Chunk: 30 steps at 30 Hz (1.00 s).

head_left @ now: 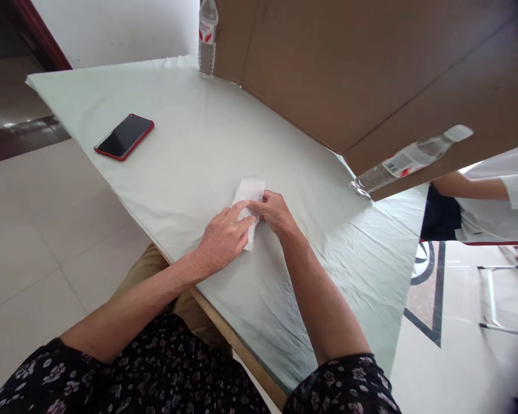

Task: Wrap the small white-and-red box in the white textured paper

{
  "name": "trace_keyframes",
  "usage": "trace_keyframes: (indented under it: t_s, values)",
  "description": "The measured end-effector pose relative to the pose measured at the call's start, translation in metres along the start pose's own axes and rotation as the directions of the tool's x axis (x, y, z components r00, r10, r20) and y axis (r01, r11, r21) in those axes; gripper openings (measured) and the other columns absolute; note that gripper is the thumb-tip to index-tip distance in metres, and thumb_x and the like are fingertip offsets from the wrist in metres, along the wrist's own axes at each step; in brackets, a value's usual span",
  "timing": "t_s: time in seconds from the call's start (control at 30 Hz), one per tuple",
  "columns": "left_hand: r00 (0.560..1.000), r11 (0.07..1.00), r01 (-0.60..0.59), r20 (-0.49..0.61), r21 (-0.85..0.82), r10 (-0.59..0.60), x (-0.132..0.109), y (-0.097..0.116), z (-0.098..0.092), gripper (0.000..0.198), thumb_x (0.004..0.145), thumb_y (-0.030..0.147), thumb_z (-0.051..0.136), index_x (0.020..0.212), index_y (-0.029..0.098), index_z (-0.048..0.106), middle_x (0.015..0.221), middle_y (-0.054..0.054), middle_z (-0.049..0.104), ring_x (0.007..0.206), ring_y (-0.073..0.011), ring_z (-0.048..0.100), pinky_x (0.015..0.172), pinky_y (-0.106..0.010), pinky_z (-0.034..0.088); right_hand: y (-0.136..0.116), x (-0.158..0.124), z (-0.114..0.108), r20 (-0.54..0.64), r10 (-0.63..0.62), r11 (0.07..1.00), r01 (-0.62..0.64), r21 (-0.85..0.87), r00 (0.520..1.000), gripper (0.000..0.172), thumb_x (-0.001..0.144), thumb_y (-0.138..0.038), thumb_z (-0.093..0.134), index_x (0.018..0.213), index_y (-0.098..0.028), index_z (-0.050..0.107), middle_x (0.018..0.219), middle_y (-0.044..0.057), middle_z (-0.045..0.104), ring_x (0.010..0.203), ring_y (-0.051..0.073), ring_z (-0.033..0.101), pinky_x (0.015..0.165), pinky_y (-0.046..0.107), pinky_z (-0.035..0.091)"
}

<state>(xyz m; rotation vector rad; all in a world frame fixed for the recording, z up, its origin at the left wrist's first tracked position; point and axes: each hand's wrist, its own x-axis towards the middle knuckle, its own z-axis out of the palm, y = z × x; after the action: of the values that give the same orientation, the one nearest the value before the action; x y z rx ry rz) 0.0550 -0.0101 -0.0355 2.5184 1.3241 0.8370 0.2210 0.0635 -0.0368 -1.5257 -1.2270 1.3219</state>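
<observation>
A narrow white strip, like folded paper or tissue (251, 190), lies on the pale green cloth near the table's front edge. My left hand (225, 236) rests over its left side, the index finger stretched across it and the other fingers partly bent. From the right, my right hand (274, 211) pinches the strip's right edge, thumb on top and fingers curled at the side. The two hands meet over the middle of the strip, and its upper and lower ends show beyond them.
A phone in a red case (125, 137) lies at the left. A large brown cardboard panel (328, 75) stands across the back right, with one water bottle (206, 40) at its left end and another (408, 161) nearer the right. Beyond it, a person's arm (479, 187) shows.
</observation>
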Motion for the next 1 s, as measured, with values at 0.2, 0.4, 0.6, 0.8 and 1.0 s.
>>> trace_keyframes:
  t_s: [0.2,0.4,0.6,0.8,1.0]
  values:
    - [0.995,0.999,0.034,0.095,-0.029,-0.031,0.004,-0.005,0.000,0.030,0.094,0.011,0.048,0.115,0.015,0.068,0.108,-0.010,0.073,0.097,-0.0260,0.061,0.090,-0.041,0.052,0.006,-0.004,0.010,-0.050,-0.106,0.979,0.113,0.167,0.993,0.028,0.058,-0.036,0.080,0.073,-0.018,0.065,0.066,-0.005,0.059,0.063,0.011,0.050,0.061,0.026,0.042]
    - [0.994,0.978,0.108,0.034,-0.179,-0.104,0.000,-0.008,0.004,0.023,0.093,0.016,0.051,0.109,0.016,0.066,0.112,-0.011,0.068,0.105,-0.0261,0.061,0.096,-0.042,0.051,0.003,-0.023,0.019,-0.030,-0.154,0.946,0.156,0.285,0.988,0.033,0.065,-0.041,0.079,0.088,-0.022,0.065,0.082,-0.002,0.069,0.077,0.015,0.062,0.077,0.030,0.052]
    - [0.921,0.891,0.312,-0.127,-0.330,-0.369,-0.007,-0.005,0.012,0.036,0.083,0.021,0.065,0.117,0.017,0.055,0.117,-0.011,0.061,0.112,-0.0254,0.060,0.097,-0.041,0.052,0.002,-0.047,0.017,-0.002,-0.257,0.954,0.254,0.162,0.967,0.034,0.074,-0.050,0.076,0.095,-0.023,0.068,0.097,0.003,0.074,0.095,0.020,0.068,0.092,0.036,0.054]
    - [0.925,0.868,0.316,-0.077,-0.383,-0.372,-0.004,-0.014,0.012,0.065,0.080,0.022,0.069,0.139,0.014,0.044,0.136,-0.018,0.055,0.126,-0.0291,0.056,0.108,-0.047,0.047,0.013,-0.069,0.016,0.004,-0.399,0.916,0.398,-0.036,0.917,0.014,0.085,-0.037,0.068,0.083,-0.023,0.066,0.079,-0.001,0.067,0.078,0.017,0.063,0.079,0.031,0.052]
    - [0.954,0.862,0.270,-0.006,-0.428,-0.301,-0.003,-0.021,0.007,0.022,0.081,0.021,0.072,0.099,0.019,0.059,0.131,-0.014,0.060,0.131,-0.0267,0.055,0.107,-0.042,0.048,0.029,-0.082,0.021,-0.018,-0.500,0.861,0.495,-0.114,0.866,0.010,0.083,-0.032,0.066,0.091,-0.027,0.070,0.116,0.005,0.074,0.125,0.025,0.063,0.112,0.043,0.043]
